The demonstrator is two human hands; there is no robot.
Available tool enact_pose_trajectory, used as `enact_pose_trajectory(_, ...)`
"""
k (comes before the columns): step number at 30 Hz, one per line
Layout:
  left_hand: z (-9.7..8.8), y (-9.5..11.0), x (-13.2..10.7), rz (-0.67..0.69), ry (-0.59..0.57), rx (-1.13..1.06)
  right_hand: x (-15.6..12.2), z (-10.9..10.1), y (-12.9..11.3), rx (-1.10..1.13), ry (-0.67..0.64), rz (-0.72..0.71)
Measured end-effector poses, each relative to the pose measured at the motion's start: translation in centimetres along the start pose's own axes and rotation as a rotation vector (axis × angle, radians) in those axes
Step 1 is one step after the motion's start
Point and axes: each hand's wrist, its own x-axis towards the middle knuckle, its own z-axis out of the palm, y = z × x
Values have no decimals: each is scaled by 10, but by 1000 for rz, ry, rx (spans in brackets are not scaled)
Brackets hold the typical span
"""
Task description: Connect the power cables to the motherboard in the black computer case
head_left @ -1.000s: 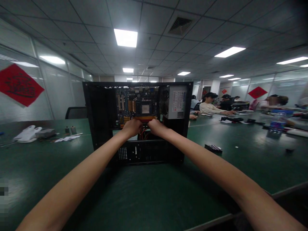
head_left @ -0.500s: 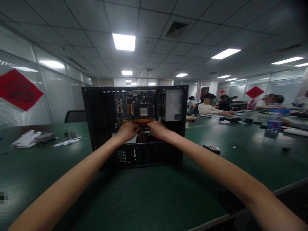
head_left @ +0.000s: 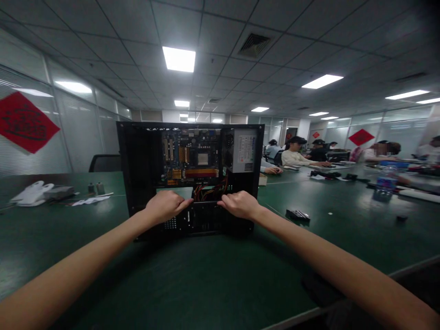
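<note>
Resting against the computer case (head_left: 140, 160), left hand (head_left: 165, 206) and right hand (head_left: 239, 204); grips loose, empty

Open black computer case (head_left: 144, 165) upright on green table (head_left: 206, 284).

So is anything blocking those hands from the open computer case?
Nothing visible does. The left hand and right hand are at the lower edge of the computer case, either side of the loose cables.

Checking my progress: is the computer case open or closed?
Open. The computer case has no side cover on, so its circuit board and power supply show.
</note>
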Motion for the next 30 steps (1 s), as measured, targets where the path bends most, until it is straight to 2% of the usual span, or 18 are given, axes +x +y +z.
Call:
enact_pose_trajectory(7, 4, -6, 14, -119, 26, 47, 15, 9, 7, 25, 3, 27)
enact_pose_trajectory(17, 9, -18, 29, -348, 35, 24, 33, 1, -9, 48, -50, 72)
enact_pose_trajectory(30, 23, -72, 24, -407, 33, -26, 70, -29, -60, 131, -83, 95)
